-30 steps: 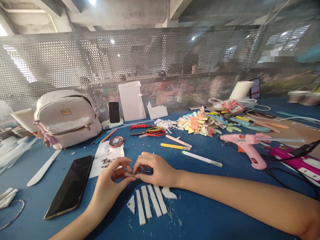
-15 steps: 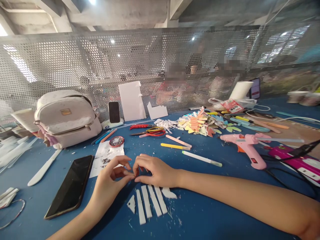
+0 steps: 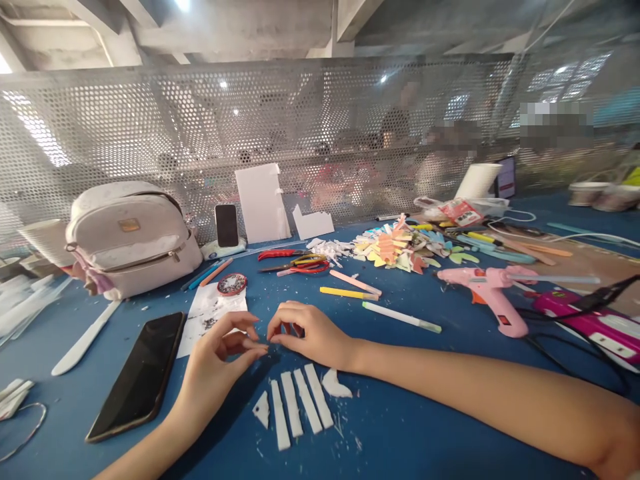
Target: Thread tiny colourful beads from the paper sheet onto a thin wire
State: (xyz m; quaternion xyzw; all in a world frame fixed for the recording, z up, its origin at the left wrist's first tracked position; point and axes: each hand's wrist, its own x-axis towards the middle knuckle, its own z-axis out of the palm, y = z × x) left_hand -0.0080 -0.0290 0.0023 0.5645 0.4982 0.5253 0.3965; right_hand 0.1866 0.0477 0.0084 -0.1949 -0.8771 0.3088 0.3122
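Above a row of white foam pieces, my left hand (image 3: 223, 350) has its thumb and a fingertip pressed close, the index finger raised. Facing it, my right hand (image 3: 313, 337) is curled, thumb against the fingers. Whatever sits in either pinch is too small or hidden to make out. Below them lie several narrow white strips (image 3: 306, 401), slightly fanned. A white triangular piece with a dark dot (image 3: 261, 409) is at their left end, and a white tail-shaped piece (image 3: 336, 385) at their right. Fine white shreds are scattered around these pieces on the blue table.
A black phone (image 3: 137, 377) and white plastic knife (image 3: 85, 340) lie left, before a pale backpack (image 3: 133, 237). Scissors (image 3: 295, 265), markers (image 3: 400, 316) and coloured paper scraps (image 3: 390, 245) lie beyond my hands. A pink glue gun (image 3: 493, 290) and magenta power strip (image 3: 590, 327) are right.
My hands have drawn slightly apart, the right one rising a little. More of the strips' upper ends and the tail-shaped piece now shows. The foam pieces keep their arrangement.
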